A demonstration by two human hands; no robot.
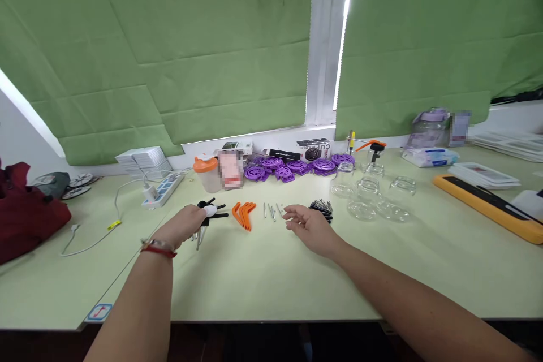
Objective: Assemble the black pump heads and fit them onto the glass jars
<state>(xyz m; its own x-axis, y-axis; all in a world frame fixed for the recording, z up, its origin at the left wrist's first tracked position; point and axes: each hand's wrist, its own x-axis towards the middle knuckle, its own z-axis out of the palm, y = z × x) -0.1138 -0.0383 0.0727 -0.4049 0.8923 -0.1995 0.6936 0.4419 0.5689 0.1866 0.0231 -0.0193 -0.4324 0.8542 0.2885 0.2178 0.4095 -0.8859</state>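
My left hand (pixel 189 225) is closed around black plastic pieces (pixel 218 215) with thin metal rods (pixel 200 237) sticking out below; its fingertips are partly hidden. A small white patch shows at the fingers. To the right of it lie several bent orange levers (pixel 244 215), side by side. Several loose metal pins (pixel 271 212) rest between the levers and my right hand (pixel 311 229). That hand is open, fingers loosely curved and thumb apart, close to the rightmost pins. Just behind it, partly covered, are black rods (pixel 322 212) and small coil springs (pixel 326 203).
Purple plastic parts (pixel 274 167) line the back, before a cup-holder box (pixel 316 150). Clear glass-like domes (pixel 367 206) stand right, one carrying a black-and-orange piece (pixel 375 150). An orange-lidded cup (pixel 207 172), power strip (pixel 165 189) and red bag (pixel 31 209) are left; a yellow-orange case (pixel 487 209) lies right.
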